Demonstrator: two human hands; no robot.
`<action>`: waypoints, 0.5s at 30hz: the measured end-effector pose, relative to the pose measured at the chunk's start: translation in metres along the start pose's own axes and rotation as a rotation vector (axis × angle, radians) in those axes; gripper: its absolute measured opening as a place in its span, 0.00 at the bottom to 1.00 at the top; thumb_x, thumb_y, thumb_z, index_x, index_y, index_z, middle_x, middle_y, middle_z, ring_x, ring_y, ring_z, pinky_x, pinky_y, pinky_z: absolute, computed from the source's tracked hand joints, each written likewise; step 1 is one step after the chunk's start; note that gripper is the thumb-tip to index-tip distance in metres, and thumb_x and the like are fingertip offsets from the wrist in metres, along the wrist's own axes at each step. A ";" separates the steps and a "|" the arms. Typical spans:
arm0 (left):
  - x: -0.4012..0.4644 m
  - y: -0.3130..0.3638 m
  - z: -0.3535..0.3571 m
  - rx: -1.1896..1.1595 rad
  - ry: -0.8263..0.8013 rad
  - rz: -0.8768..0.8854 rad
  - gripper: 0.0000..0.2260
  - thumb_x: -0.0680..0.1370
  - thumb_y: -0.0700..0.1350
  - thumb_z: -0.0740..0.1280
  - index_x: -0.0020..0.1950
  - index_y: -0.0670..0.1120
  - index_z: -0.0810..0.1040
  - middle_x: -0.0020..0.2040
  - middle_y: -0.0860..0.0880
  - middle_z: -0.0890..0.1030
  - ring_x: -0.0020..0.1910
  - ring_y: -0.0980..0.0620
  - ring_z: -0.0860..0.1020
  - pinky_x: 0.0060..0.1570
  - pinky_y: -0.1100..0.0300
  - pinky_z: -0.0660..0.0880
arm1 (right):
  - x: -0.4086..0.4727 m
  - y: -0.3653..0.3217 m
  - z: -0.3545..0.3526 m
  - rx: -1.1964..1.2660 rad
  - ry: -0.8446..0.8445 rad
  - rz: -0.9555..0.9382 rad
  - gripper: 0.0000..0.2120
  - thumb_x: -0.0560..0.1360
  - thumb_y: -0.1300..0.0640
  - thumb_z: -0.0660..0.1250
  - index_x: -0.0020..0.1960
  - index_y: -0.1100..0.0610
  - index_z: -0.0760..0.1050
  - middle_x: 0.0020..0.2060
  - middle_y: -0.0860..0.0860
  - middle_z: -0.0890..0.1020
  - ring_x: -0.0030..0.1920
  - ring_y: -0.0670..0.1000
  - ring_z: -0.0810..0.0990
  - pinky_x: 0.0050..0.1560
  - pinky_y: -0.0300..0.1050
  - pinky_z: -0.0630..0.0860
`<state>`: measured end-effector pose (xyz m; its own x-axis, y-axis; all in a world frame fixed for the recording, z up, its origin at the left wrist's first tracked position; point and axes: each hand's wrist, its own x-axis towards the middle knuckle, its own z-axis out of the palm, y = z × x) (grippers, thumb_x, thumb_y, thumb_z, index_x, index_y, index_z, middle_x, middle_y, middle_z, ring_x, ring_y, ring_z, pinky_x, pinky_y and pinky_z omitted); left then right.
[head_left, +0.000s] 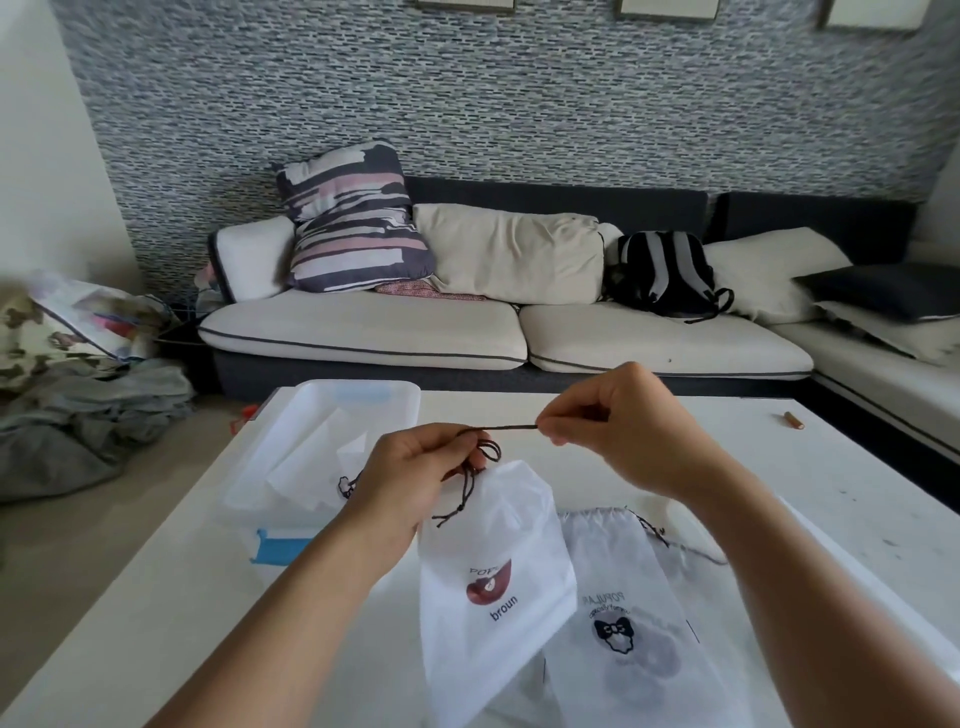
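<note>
Between left hand and right hand, a dark cord, stretched taut and level. At its right end, pinched between thumb and forefinger of the right hand, the other fingers curled in. At its left end, gripped in the left hand, fingers curled round it, with a small loop and loose knotted ends hanging just below that fist.

Right under the left hand, a white bag printed "broun", top gathered on the cord. Beneath the right forearm, just beside the first, a second bag lying flat on the table, bow print showing.

Beyond the left hand, a white tray holding more bags. Off to the right of the right hand, well apart, a small brown stick. Far past both hands, a sofa with a striped cushion and a backpack.
</note>
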<state>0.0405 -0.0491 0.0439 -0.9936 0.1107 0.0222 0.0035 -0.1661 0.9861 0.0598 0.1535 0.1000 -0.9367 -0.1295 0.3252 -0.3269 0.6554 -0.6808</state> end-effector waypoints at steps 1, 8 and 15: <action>0.000 -0.001 0.001 -0.005 0.008 -0.005 0.07 0.79 0.38 0.68 0.45 0.39 0.85 0.39 0.46 0.83 0.41 0.51 0.80 0.49 0.61 0.77 | -0.001 0.000 0.003 0.011 -0.007 0.019 0.08 0.74 0.61 0.74 0.36 0.54 0.84 0.26 0.44 0.81 0.22 0.42 0.69 0.26 0.29 0.62; 0.000 -0.004 0.005 -0.065 -0.032 -0.025 0.10 0.82 0.41 0.64 0.45 0.39 0.82 0.47 0.43 0.86 0.45 0.49 0.83 0.50 0.57 0.77 | -0.008 -0.010 0.055 0.276 0.135 0.089 0.12 0.74 0.59 0.74 0.32 0.52 0.83 0.23 0.49 0.77 0.24 0.45 0.64 0.26 0.39 0.62; 0.001 -0.007 0.004 -0.023 -0.054 0.035 0.15 0.82 0.42 0.65 0.35 0.44 0.82 0.41 0.43 0.82 0.44 0.47 0.79 0.51 0.56 0.75 | -0.006 -0.003 0.066 0.344 0.199 0.176 0.09 0.73 0.60 0.75 0.35 0.60 0.84 0.21 0.44 0.75 0.20 0.41 0.65 0.25 0.30 0.60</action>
<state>0.0398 -0.0444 0.0380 -0.9854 0.1568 0.0663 0.0352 -0.1929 0.9806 0.0582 0.1034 0.0569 -0.9504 0.1302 0.2824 -0.2191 0.3640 -0.9052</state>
